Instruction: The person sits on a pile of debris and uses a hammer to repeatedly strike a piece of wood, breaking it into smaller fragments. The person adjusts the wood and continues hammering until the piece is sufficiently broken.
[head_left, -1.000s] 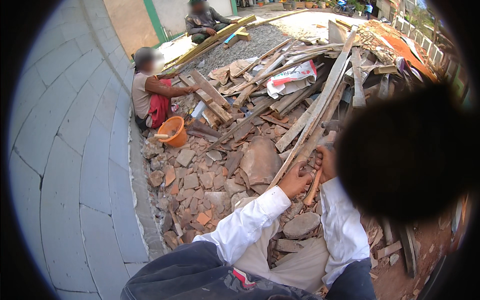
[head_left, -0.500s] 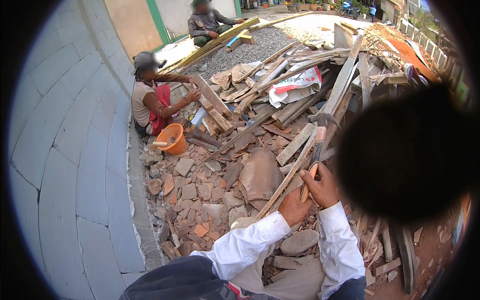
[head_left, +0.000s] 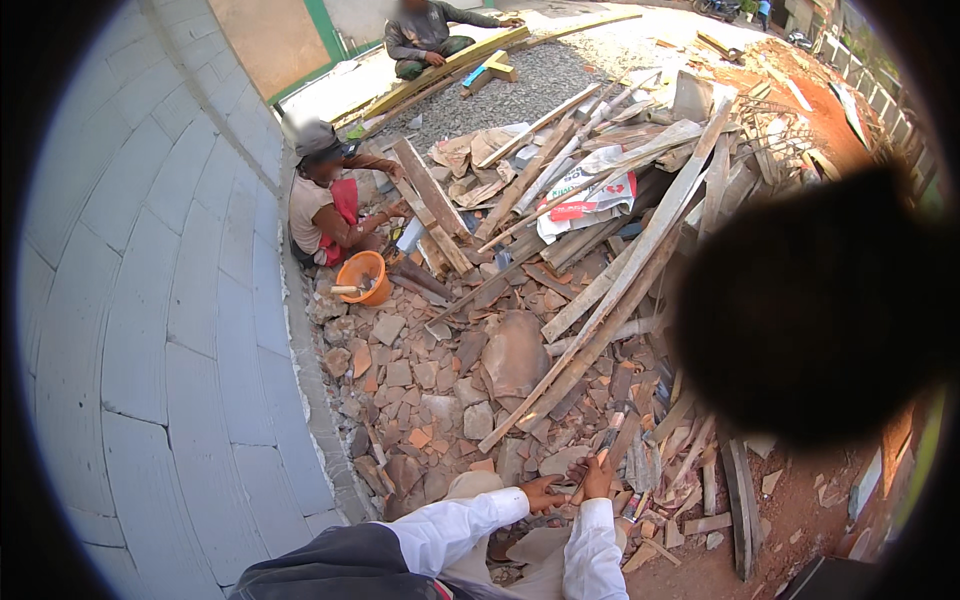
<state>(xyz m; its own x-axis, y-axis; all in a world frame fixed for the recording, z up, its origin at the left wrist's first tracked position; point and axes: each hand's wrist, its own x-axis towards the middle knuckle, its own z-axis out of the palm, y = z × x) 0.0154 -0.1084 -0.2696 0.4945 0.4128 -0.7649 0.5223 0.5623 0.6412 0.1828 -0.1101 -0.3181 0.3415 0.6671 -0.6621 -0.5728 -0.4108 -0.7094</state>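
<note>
Low in front of me, my right hand is closed round the handle of a claw hammer. The hammer points away from me over the rubble, its head hard to make out among the wood. My left hand is at the near end of the handle, fingers curled against it. Just beyond my hands lie a long weathered plank with a ragged edge and broken clay tile pieces. A large curved tile rests farther off, left of the plank.
A grey block wall runs along the left. A person crouches beside it, holding boards, near an orange bucket. Another person sits behind long beams. Planks and a white-red sack pile up ahead. A dark blur covers the right.
My hands and the hammer have moved down toward me, and the hammer's head no longer stands out clearly. The view has shifted, and the crouching person's head has tilted down.
</note>
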